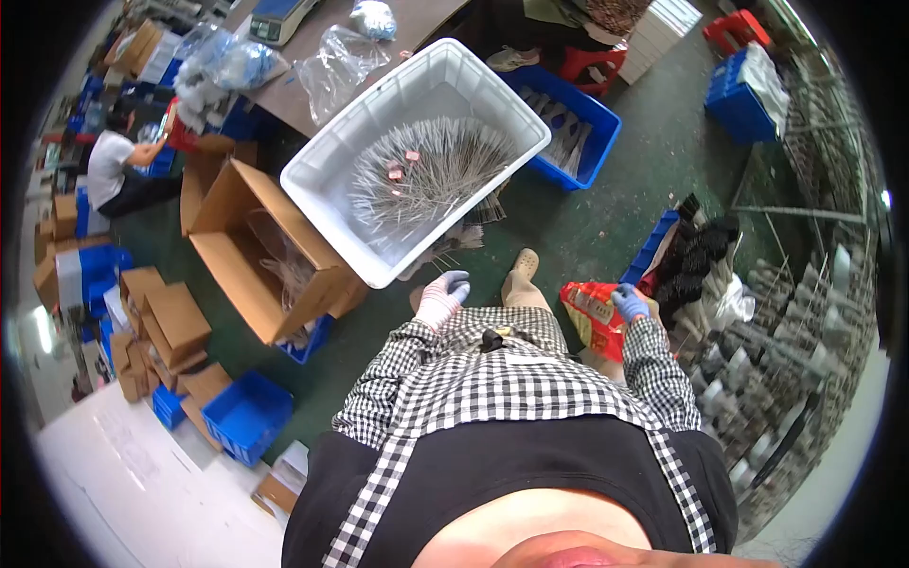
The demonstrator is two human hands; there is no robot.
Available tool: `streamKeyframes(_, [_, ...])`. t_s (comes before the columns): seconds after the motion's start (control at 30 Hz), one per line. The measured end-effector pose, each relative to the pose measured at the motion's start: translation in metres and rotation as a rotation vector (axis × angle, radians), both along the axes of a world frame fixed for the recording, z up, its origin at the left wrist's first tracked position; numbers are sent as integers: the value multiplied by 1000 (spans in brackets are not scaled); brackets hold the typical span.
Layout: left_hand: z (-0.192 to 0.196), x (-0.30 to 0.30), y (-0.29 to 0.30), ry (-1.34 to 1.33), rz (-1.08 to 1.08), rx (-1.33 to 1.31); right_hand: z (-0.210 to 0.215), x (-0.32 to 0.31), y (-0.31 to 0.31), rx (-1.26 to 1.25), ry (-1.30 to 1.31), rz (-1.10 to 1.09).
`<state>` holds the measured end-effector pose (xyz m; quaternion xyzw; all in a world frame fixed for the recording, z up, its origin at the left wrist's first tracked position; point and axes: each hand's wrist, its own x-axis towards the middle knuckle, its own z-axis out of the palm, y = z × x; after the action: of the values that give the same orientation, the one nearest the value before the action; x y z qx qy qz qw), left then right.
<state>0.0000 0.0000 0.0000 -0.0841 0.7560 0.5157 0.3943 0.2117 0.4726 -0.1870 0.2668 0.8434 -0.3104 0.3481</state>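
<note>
My left hand (443, 295), in a white glove with blue fingertips, hangs loose just below the near corner of a large white bin (322, 151) full of thin grey metal rods with several small pink tags. It holds nothing, and whether it touches the bin I cannot tell. My right hand (629, 303), gloved the same way, grips the top edge of a red bag (592, 317) at my right side. My checked sleeves and dark apron fill the lower middle.
An open cardboard box (248, 248) stands left of the bin. Blue crates sit behind the bin (587, 142), at lower left (244, 415) and far right (734, 95). Dark bundled parts (696, 256) lie by racks on the right. A person in white (112, 170) sits far left.
</note>
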Motion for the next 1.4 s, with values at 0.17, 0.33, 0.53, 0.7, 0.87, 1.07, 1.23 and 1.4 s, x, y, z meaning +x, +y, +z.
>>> streamKeyframes(0.17, [-22, 8, 91, 97, 36, -37, 84, -195, 74, 110, 255, 167])
streamKeyframes(0.33, [-21, -1, 90, 131, 214, -125, 104, -305, 10, -64, 322, 360])
streamKeyframes(0.53, [-38, -62, 69, 296, 428, -254, 123, -356, -87, -166, 329, 652])
streamKeyframes(0.7, [-80, -146, 58, 334, 477, -199, 120, -381, -118, -243, 446, 647])
streamKeyframes(0.87, [-115, -230, 38, 259, 431, -289, 124, -423, -135, -226, 344, 596])
streamKeyframes(1.07, [-162, -297, 2, 273, 302, -521, 107, -462, -170, -245, 239, 508])
streamKeyframes(1.23, [-181, -326, 8, 363, 269, -553, 82, -476, -195, -337, 270, 420])
streamKeyframes(1.4, [-186, -332, 8, 513, 11, -656, 60, -489, -217, -371, 207, 441])
